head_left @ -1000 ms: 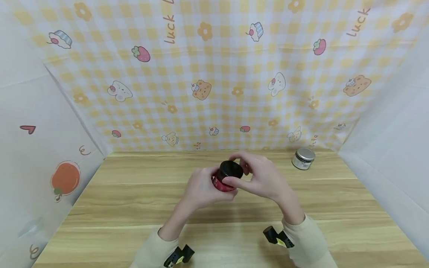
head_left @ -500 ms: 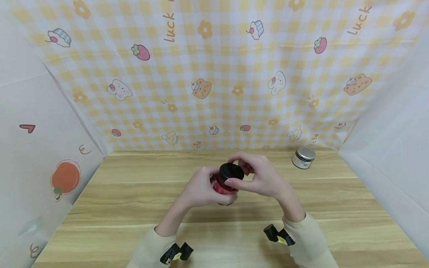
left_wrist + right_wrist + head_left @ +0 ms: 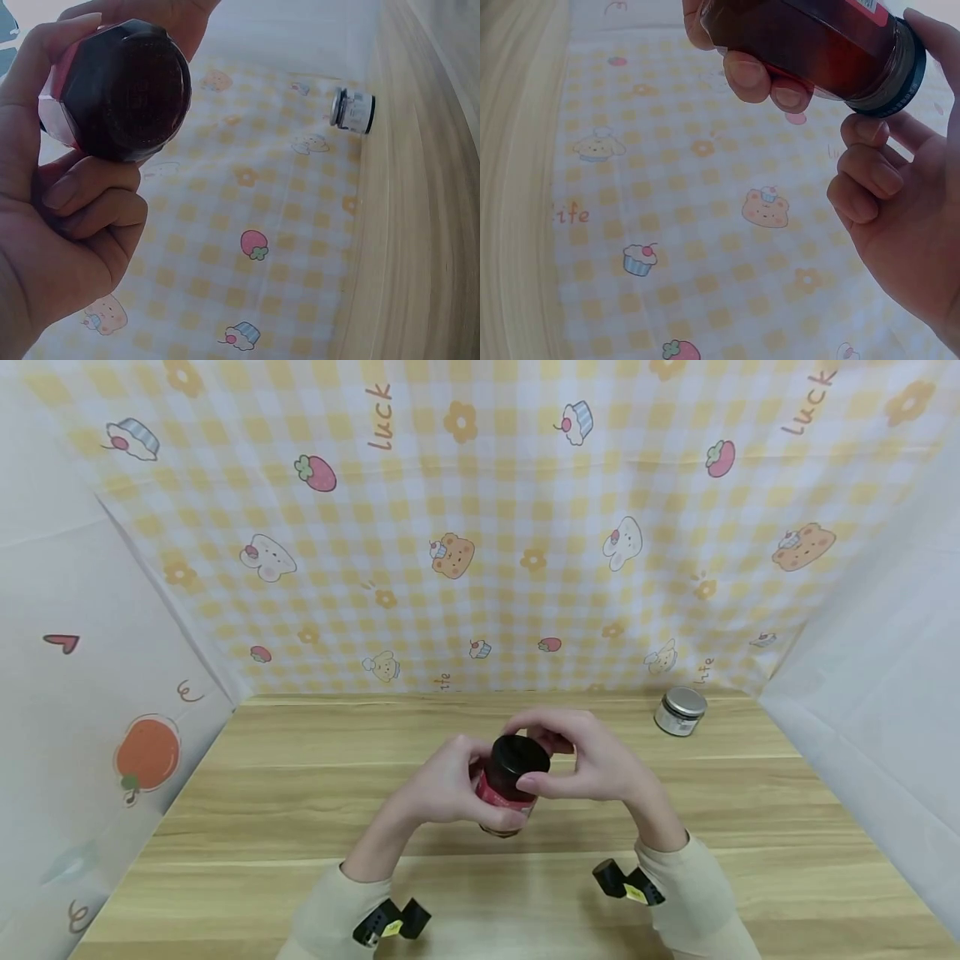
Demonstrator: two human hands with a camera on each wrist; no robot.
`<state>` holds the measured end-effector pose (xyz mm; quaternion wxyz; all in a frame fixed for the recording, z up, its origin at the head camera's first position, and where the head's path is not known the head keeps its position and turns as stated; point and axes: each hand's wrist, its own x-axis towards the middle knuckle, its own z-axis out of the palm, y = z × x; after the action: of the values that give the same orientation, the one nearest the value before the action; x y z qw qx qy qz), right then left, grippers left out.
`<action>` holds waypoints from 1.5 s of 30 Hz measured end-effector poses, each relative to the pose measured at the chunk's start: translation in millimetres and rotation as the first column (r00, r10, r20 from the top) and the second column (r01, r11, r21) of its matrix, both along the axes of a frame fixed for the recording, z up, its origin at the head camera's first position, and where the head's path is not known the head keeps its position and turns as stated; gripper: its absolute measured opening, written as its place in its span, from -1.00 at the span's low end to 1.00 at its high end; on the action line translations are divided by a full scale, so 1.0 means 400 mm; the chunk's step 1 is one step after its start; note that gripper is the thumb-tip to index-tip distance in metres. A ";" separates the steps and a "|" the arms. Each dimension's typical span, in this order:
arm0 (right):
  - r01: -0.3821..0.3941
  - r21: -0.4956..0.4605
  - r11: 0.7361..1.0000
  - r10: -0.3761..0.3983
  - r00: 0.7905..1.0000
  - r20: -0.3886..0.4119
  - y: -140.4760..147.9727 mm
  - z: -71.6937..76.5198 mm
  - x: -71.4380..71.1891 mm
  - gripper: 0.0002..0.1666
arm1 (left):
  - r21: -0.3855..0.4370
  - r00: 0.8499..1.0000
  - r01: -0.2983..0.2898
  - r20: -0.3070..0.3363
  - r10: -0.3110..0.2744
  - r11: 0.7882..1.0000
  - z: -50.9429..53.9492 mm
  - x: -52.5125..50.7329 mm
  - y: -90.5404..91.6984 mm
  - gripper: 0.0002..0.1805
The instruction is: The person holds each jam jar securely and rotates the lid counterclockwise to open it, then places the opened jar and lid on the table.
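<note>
A dark glass jar (image 3: 507,803) with a red label and a black lid (image 3: 521,755) is held above the table, tilted. My left hand (image 3: 450,783) grips its body; the left wrist view shows the jar's base (image 3: 135,90), with fingers wrapped round the side. My right hand (image 3: 588,760) holds the lid's rim, thumb at the front and index finger at the back. In the right wrist view the lid (image 3: 900,75) is on the jar (image 3: 802,45), the other fingers of my right hand (image 3: 907,195) curled below it.
A small clear jar with a silver lid (image 3: 679,712) stands at the back right of the wooden table (image 3: 300,793). A patterned cloth (image 3: 495,502) hangs behind the table, with pale sheets at both sides.
The jar has tilted so that more of its body and base shows below my left hand. Both hands have shifted slightly, still holding jar and lid.
</note>
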<state>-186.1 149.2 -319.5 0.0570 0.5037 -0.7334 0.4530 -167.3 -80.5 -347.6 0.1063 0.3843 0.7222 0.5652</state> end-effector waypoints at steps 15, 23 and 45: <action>0.110 0.103 0.989 -0.113 0.993 0.020 0.014 0.009 -0.001 -0.40 | -0.084 0.966 -0.248 -0.099 0.240 0.965 0.012 0.013 0.006 -0.67; 0.266 0.110 0.958 -0.263 0.964 -0.048 -0.002 0.013 0.015 -0.50 | -0.180 0.867 -0.476 -0.259 0.425 0.861 0.014 0.024 0.031 -0.66; 0.328 0.166 0.930 -0.317 0.944 -0.088 -0.008 -0.001 0.006 -0.65 | -0.255 0.744 -0.629 -0.470 0.475 0.734 0.008 0.039 0.043 -0.54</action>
<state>-183.5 146.2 -319.8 0.1072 0.3928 -0.8416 0.3549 -151.9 -63.5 -344.5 -0.1337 0.2175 0.9097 0.3276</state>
